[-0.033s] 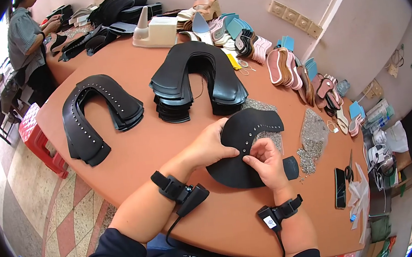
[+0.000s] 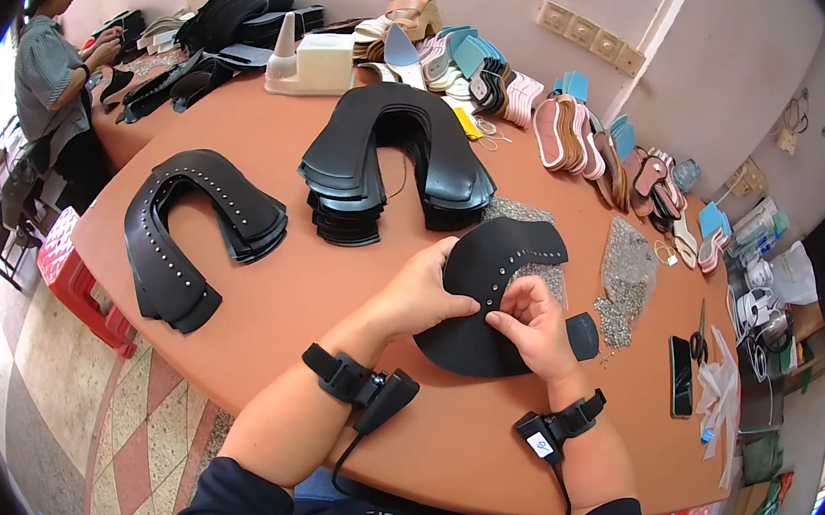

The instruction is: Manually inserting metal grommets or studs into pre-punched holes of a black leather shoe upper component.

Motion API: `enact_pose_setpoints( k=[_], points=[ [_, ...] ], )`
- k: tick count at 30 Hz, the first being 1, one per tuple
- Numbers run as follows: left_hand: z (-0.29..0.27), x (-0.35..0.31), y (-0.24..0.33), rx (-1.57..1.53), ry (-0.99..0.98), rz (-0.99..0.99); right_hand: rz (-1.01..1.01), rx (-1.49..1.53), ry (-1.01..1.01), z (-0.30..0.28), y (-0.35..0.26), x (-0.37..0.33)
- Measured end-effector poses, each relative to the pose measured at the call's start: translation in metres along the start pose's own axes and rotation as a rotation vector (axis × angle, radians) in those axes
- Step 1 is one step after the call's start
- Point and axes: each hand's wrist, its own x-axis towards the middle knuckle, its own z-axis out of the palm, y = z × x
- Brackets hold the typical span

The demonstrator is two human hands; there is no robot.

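Note:
A curved black leather shoe upper [image 2: 480, 351] is in front of me, with a row of small silver studs along its inner edge. My left hand [image 2: 428, 288] grips its left side, thumb on top and fingers mostly hidden beneath. At the inner edge, by the last stud, my right hand [image 2: 536, 330] is closed in a pinch; whatever sits between its thumb and fingertips is too small to make out. Loose silver studs [image 2: 619, 311] spill from a clear plastic bag [image 2: 630, 253] to the right. Another bag of studs [image 2: 518, 210] lies partly behind the upper.
Studded uppers [image 2: 152, 250] lie stacked at left, beside a taller stack of black uppers [image 2: 349, 128]. A small dark pad [image 2: 583, 337], phone [image 2: 681, 377] and scissors [image 2: 700, 333] lie at right. Sandal parts [image 2: 569, 135] line the wall. A person [image 2: 52, 84] stands far left near a red stool [image 2: 83, 277].

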Motion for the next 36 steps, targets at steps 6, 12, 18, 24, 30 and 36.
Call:
enact_pose_setpoints(
  k=[6,12,18,24,30,36],
  points=[
    [0.003,0.000,-0.001,0.119,-0.026,0.021,0.041,-0.184,-0.021,-0.006,0.010,0.006],
    [-0.010,-0.002,0.008,0.033,-0.019,0.011,0.200,-0.335,0.050,-0.045,0.016,0.007],
    [-0.010,-0.003,0.012,0.127,-0.028,-0.031,-0.024,-0.806,-0.052,-0.031,0.012,0.008],
    [-0.010,-0.001,0.004,0.115,-0.015,-0.027,-0.186,-0.936,0.018,-0.025,0.014,0.008],
    [-0.011,-0.001,0.006,0.091,0.004,-0.071,0.128,-0.069,-0.066,-0.019,-0.002,0.000],
    [-0.011,0.002,-0.001,0.050,0.004,-0.056,0.172,-0.022,-0.010,-0.012,-0.005,-0.002]
  ],
)
